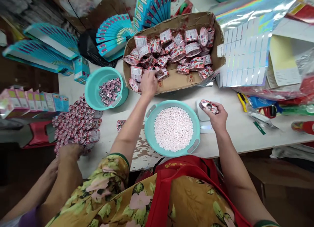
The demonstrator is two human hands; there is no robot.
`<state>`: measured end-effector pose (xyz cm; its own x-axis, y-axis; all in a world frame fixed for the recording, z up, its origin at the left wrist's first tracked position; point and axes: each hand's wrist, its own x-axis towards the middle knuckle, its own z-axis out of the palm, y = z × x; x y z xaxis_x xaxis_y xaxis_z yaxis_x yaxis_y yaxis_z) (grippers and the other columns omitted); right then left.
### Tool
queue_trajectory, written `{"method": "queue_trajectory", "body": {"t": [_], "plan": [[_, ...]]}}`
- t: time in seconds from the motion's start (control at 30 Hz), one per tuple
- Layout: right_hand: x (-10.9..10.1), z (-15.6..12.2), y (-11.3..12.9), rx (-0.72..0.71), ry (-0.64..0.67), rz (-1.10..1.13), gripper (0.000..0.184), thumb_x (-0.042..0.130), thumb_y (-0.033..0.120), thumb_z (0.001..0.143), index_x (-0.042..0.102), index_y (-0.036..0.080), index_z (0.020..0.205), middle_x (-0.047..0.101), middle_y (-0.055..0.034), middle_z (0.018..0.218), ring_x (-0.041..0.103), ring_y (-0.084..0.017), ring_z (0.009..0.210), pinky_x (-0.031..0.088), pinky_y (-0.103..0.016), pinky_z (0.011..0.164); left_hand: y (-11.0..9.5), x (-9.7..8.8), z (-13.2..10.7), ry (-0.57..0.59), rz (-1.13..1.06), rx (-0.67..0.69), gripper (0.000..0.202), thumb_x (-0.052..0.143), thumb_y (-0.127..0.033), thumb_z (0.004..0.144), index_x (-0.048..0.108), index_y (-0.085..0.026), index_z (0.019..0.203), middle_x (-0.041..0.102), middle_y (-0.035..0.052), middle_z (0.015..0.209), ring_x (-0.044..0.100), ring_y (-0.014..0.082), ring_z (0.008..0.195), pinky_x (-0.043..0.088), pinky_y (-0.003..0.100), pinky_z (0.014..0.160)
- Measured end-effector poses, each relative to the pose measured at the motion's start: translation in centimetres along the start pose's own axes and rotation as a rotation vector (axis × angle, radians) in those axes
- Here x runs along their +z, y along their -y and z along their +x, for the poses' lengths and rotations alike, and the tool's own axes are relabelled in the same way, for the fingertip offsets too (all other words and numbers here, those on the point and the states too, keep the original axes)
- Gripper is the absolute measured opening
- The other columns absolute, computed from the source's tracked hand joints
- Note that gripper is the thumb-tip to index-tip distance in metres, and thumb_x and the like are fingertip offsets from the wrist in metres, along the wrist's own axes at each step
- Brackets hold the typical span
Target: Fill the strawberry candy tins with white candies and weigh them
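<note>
My right hand (pixel 219 117) grips a small oval candy container (pixel 209 106) with red-and-white printing and an open hole on top. It is held over a small white device (pixel 201 114), perhaps a scale. In the cardboard box (pixel 176 85), my left hand (pixel 148 84) reaches in among several similar printed containers (pixel 178 53). Its fingertips meet the containers at the box's near left corner, and their grip is hidden. Between my forearms stands a turquoise basin (pixel 147 130) of pale pink candies (pixel 173 128).
Left of the box, another turquoise basin (pixel 89 96) holds small pink-and-silver caps (pixel 110 91). A co-worker's hands (pixel 70 151) are at a pile of containers (pixel 76 125). Blue display cartons (pixel 114 37) stand behind. Sticker sheets (pixel 242 53) and a yellow cutter (pixel 242 102) lie right.
</note>
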<state>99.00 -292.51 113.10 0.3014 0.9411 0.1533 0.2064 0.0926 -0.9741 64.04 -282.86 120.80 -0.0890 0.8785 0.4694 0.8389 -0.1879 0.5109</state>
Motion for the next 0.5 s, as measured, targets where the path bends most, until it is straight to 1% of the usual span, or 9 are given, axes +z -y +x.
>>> {"method": "queue_trajectory", "body": {"t": [0.1,0.17,0.23,0.3,0.37,0.4,0.43,0.47,0.5], "plan": [[-0.2,2.5,-2.9,-0.036,-0.035,-0.063,0.051,0.083,0.045,0.063,0.07,0.019,0.106,0.069,-0.0072,0.109,0.067,-0.023,0.101,0.053,-0.044,0.099,2.5,1.5,6.7,0.202,0.232,-0.028,0.047,0.069,-0.012,0.087,0.054,-0.016,0.131,0.053,0.0102,0.147,0.039,0.025,0.135,0.031,0.053,0.117],[-0.6,3.3,-4.2,-0.02,0.007,-0.083,0.051,0.081,0.047,0.065,0.069,0.019,0.105,0.069,-0.0082,0.108,0.066,-0.024,0.102,0.053,-0.045,0.1,3.1,2.2,8.7,0.292,0.331,-0.059,0.045,0.065,-0.006,0.088,0.05,-0.01,0.131,0.053,0.0118,0.145,0.038,0.0237,0.133,0.026,0.061,0.117],[-1.0,3.2,-4.3,-0.026,0.016,-0.135,0.054,0.08,0.048,0.066,0.067,0.019,0.109,0.068,-0.01,0.113,0.065,-0.027,0.109,0.051,-0.048,0.103,2.6,2.0,8.9,0.276,0.358,-0.082,0.035,0.061,-0.009,0.093,0.049,-0.005,0.126,0.056,0.014,0.139,0.04,0.0238,0.132,0.022,0.063,0.115],[-1.2,1.9,-2.6,-0.079,-0.038,-0.203,0.061,0.082,0.047,0.066,0.064,0.021,0.118,0.063,-0.0119,0.126,0.058,-0.03,0.123,0.048,-0.05,0.108,1.0,0.6,7.2,0.153,0.29,-0.075,0.035,0.062,-0.018,0.095,0.049,-0.005,0.125,0.055,0.0138,0.139,0.042,0.0233,0.132,0.026,0.056,0.114],[-0.7,-0.3,0.4,-0.146,-0.057,-0.213,0.067,0.081,0.046,0.069,0.059,0.026,0.129,0.056,-0.0112,0.139,0.051,-0.03,0.133,0.047,-0.049,0.11,-1.5,-1.5,3.7,0.044,0.112,0.018,0.038,0.064,-0.028,0.095,0.053,-0.011,0.127,0.054,0.009,0.14,0.046,0.022,0.13,0.034,0.047,0.111],[-0.2,-1.6,2.1,-0.162,-0.011,-0.175,0.067,0.08,0.045,0.072,0.057,0.028,0.133,0.056,-0.01,0.14,0.053,-0.029,0.132,0.049,-0.047,0.108,-2.9,-2.6,1.3,0.052,-0.013,0.102,0.035,0.065,-0.033,0.094,0.058,-0.016,0.124,0.056,0.0057,0.138,0.048,0.0221,0.128,0.038,0.043,0.109],[0.4,-3.0,3.8,-0.151,0.101,-0.119,0.068,0.079,0.043,0.074,0.054,0.03,0.137,0.056,-0.009,0.141,0.056,-0.028,0.128,0.051,-0.045,0.105,-4.3,-3.4,-1.3,0.187,-0.131,0.203,0.035,0.063,-0.04,0.094,0.061,-0.021,0.123,0.058,0.0027,0.135,0.05,0.023,0.128,0.04,0.041,0.108],[1.2,-4.3,5.3,-0.125,0.236,-0.081,0.071,0.08,0.042,0.073,0.053,0.03,0.138,0.058,-0.0084,0.14,0.06,-0.027,0.123,0.052,-0.043,0.102,-5.6,-3.9,-4.1,0.336,-0.265,0.238,0.038,0.068,-0.047,0.089,0.064,-0.025,0.119,0.065,0.0026,0.124,0.056,0.0241,0.118,0.044,0.041,0.103],[2.0,-5.6,6.5,-0.087,0.367,-0.068,0.071,0.082,0.042,0.071,0.055,0.03,0.136,0.062,-0.0076,0.134,0.063,-0.027,0.117,0.053,-0.041,0.099,-6.5,-4.0,-6.9,0.483,-0.384,0.213,0.042,0.073,-0.05,0.084,0.067,-0.027,0.118,0.069,0.0038,0.114,0.061,0.0246,0.108,0.048,0.041,0.096]]}}
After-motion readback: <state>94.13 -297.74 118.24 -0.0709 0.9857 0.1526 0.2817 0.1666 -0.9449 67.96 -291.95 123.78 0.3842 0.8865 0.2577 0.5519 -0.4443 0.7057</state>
